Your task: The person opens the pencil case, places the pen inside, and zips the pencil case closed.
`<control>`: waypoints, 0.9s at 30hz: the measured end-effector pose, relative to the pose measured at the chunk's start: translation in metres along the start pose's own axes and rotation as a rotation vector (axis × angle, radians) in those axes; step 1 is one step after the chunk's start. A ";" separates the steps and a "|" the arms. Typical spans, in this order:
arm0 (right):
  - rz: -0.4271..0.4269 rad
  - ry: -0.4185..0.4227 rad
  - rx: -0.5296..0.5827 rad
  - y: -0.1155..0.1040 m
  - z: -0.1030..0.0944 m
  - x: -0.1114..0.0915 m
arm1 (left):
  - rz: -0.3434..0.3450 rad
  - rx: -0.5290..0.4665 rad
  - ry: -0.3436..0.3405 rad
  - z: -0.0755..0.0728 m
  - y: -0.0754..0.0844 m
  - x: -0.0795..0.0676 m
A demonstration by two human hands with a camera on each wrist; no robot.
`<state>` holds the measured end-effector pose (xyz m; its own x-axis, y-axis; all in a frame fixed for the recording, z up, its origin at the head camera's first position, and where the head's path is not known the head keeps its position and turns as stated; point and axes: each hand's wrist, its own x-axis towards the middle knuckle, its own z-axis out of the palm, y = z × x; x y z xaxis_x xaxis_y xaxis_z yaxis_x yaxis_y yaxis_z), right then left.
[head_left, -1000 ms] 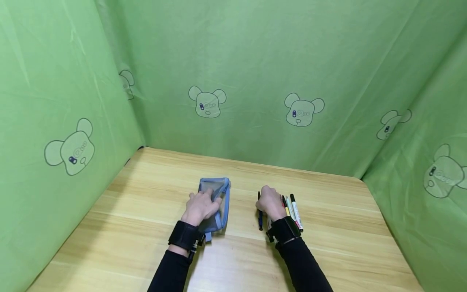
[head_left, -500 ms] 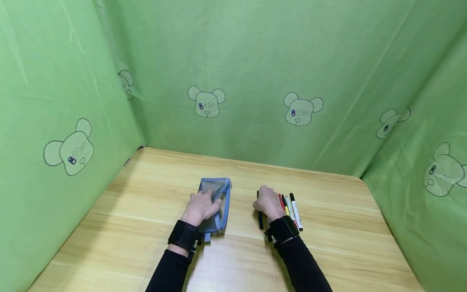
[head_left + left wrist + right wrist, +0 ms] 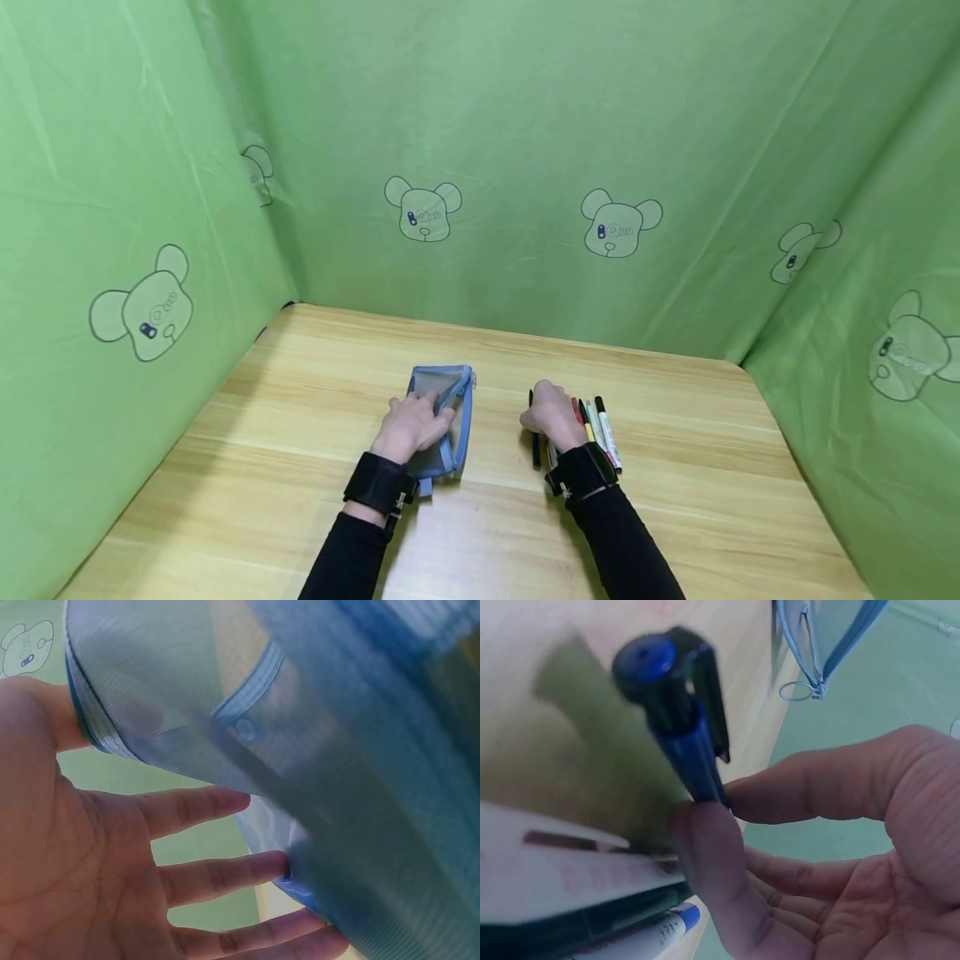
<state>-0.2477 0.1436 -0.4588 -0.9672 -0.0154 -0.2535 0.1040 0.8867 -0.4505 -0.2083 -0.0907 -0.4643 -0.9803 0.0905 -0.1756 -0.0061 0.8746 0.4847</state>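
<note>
My left hand (image 3: 408,427) rests on a blue mesh pencil case (image 3: 465,429) lying on the table, its fingers extended over the mesh. Those straight fingertips touch the mesh (image 3: 352,765) in the left wrist view, and the thumb end is hidden behind the case's edge. Farther right, the thumb and index finger of my right hand (image 3: 552,414) pinch a dark blue pen (image 3: 686,750) with a black clip. Below the pen in the right wrist view lies a blurred white pen (image 3: 577,877). Part of the pen row is hidden under my right hand.
Several pens lie side by side just right of my right hand, among them a white marker (image 3: 609,435) with black ends and a yellow-and-black pen (image 3: 587,421). The wooden table (image 3: 300,375) is bordered by green cloth walls (image 3: 510,275) at the back and sides.
My right hand has shifted slightly left, and the near end of the blue pen sits a little farther from me. The left hand and the pencil case have stayed in place.
</note>
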 end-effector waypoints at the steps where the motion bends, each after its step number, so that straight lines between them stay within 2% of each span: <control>1: 0.003 -0.002 -0.001 0.000 -0.001 0.000 | 0.001 -0.001 0.000 0.000 0.000 0.000; 20: -0.001 0.033 0.094 -0.004 -0.010 0.004 | 0.005 -0.007 0.000 -0.002 0.000 -0.002; 27: 0.030 0.042 0.124 -0.007 -0.010 0.008 | 0.009 -0.014 0.004 -0.002 -0.001 -0.002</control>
<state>-0.2587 0.1417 -0.4489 -0.9719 0.0317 -0.2332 0.1579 0.8224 -0.5465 -0.2072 -0.0928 -0.4627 -0.9811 0.0962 -0.1679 -0.0002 0.8671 0.4981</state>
